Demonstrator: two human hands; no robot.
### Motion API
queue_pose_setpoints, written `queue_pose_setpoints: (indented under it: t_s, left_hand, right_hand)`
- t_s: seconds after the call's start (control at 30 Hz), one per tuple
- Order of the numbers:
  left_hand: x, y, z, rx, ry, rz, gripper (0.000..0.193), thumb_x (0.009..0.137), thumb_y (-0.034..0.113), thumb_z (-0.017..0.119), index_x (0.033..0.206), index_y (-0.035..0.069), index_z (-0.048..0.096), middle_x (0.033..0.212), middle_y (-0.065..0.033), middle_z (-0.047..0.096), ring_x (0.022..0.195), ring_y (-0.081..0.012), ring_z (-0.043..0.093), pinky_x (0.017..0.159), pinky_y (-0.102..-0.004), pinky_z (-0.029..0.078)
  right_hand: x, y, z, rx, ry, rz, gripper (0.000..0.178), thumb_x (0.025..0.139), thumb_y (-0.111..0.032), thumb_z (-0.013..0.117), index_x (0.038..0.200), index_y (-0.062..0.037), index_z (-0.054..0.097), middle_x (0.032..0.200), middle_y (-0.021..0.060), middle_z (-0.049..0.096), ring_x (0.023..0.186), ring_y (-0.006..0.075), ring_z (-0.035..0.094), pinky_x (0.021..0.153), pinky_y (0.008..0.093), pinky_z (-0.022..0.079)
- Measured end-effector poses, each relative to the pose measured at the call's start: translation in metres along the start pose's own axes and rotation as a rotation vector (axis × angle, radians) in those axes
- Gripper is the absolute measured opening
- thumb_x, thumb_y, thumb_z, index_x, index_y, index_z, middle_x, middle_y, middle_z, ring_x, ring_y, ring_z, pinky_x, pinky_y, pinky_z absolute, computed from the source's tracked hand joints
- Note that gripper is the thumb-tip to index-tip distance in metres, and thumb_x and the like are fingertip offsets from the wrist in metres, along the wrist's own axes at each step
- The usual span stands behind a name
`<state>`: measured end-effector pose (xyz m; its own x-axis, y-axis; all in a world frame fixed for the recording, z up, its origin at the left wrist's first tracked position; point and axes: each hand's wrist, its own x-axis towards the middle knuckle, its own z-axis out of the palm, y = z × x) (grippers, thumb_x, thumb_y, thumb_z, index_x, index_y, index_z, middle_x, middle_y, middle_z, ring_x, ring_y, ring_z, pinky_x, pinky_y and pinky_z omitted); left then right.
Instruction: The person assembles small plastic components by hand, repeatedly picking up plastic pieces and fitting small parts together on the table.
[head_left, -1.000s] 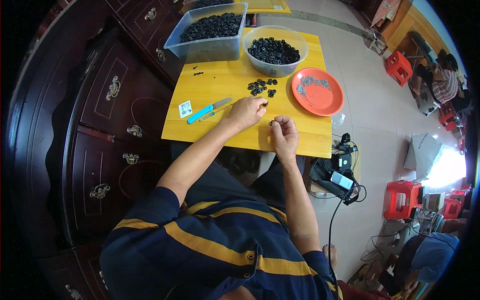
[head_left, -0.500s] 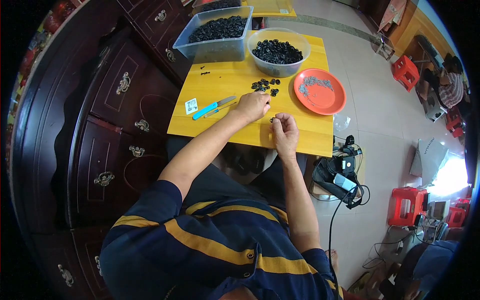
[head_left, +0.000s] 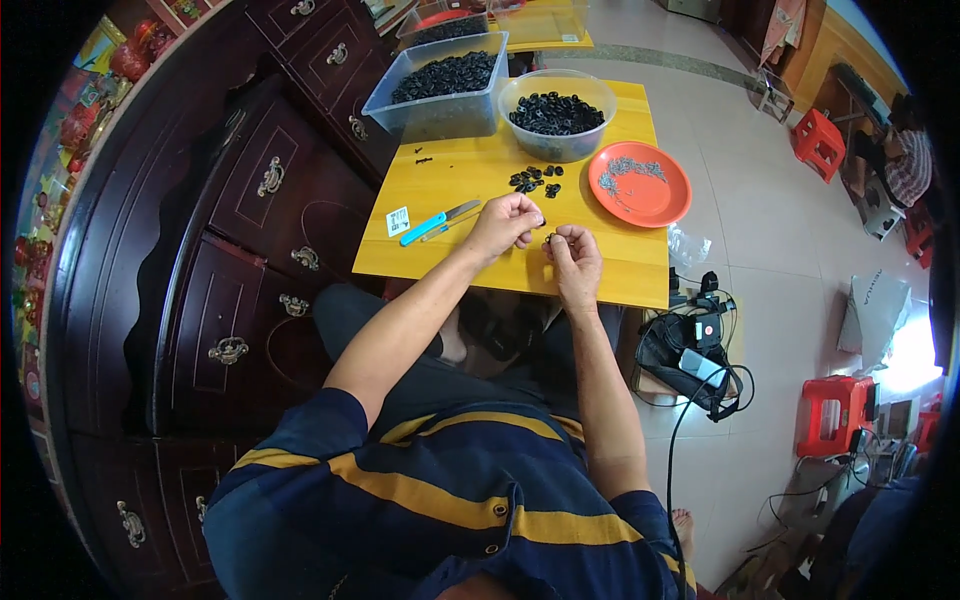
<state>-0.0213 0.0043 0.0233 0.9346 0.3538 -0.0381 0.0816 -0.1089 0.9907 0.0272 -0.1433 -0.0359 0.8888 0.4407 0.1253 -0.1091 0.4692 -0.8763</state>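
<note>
Over the near part of the yellow table [head_left: 480, 262], my two hands are close together but apart. My left hand [head_left: 507, 222] pinches a small black piece [head_left: 541, 221] between thumb and fingertips. Another small dark piece [head_left: 549, 239] shows at the fingertips of my right hand [head_left: 574, 262], which is closed on it. Both pieces are too small to make out further. Just beyond my hands lies a loose group of black oval ring-like pieces [head_left: 527, 180]. An orange plate [head_left: 676, 200] of small silvery metal bits [head_left: 635, 166] stands to the right.
A round clear tub [head_left: 556, 148] and a bluish rectangular bin [head_left: 430, 122], both full of black pieces, stand at the back. A turquoise-handled knife [head_left: 424, 228] lies left, near a white printed card [head_left: 398, 221]. Dark wooden drawers [head_left: 250, 260] border the left; a black bag with cables [head_left: 680, 350] sits right.
My left hand has moved from beside the loose black pieces toward my right hand, with a small black piece now visible at its fingertips. The whole view has shifted slightly.
</note>
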Motion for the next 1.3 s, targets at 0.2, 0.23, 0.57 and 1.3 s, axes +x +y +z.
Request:
queue_pose_setpoints:
  t_s: [0.2, 0.23, 0.57, 1.3]
  left_hand:
    - [-0.013, -0.006, 0.012, -0.174, -0.036, -0.032, 0.009, 0.091, 0.016, 0.064, 0.093, 0.008, 0.063, 0.079, 0.0013, 0.062, 0.065, -0.0065, 0.058, 0.058, -0.0218, 0.049]
    - [-0.014, -0.008, 0.012, -0.223, -0.018, -0.077, 0.008, 0.091, 0.016, 0.064, 0.093, 0.008, 0.062, 0.080, 0.0011, 0.062, 0.066, -0.0067, 0.059, 0.058, -0.0220, 0.050]
    - [-0.024, -0.015, 0.013, -0.270, -0.020, -0.084, 0.009, 0.092, 0.014, 0.062, 0.098, 0.008, 0.063, 0.081, 0.0013, 0.063, 0.067, -0.0056, 0.059, 0.058, -0.0203, 0.049]
    - [-0.009, -0.028, -0.019, -0.199, -0.166, 0.031, 0.024, 0.087, -0.001, 0.066, 0.110, 0.001, 0.064, 0.086, 0.0033, 0.061, 0.070, -0.0014, 0.056, 0.062, -0.0177, 0.049]
  right_hand:
    - [0.000, -0.006, -0.004, 0.064, -0.089, 0.045, 0.011, 0.094, -0.003, 0.059, 0.105, -0.0030, 0.057, 0.093, 0.0010, 0.060, 0.081, 0.0096, 0.061, 0.074, 0.0234, 0.051]
    - [-0.001, -0.006, -0.004, 0.077, -0.093, 0.045, 0.010, 0.094, -0.003, 0.060, 0.104, -0.0029, 0.058, 0.093, 0.0002, 0.060, 0.082, 0.0080, 0.059, 0.075, 0.0225, 0.049]
    - [-0.002, -0.004, -0.005, 0.015, -0.080, 0.039, 0.009, 0.093, -0.002, 0.060, 0.102, -0.0029, 0.059, 0.091, -0.0005, 0.060, 0.082, 0.0064, 0.057, 0.074, 0.0212, 0.047]
    - [0.000, -0.018, 0.002, -0.086, -0.041, 0.174, 0.008, 0.093, -0.002, 0.060, 0.101, -0.0017, 0.058, 0.086, 0.0008, 0.061, 0.073, 0.0089, 0.059, 0.067, 0.0228, 0.048]
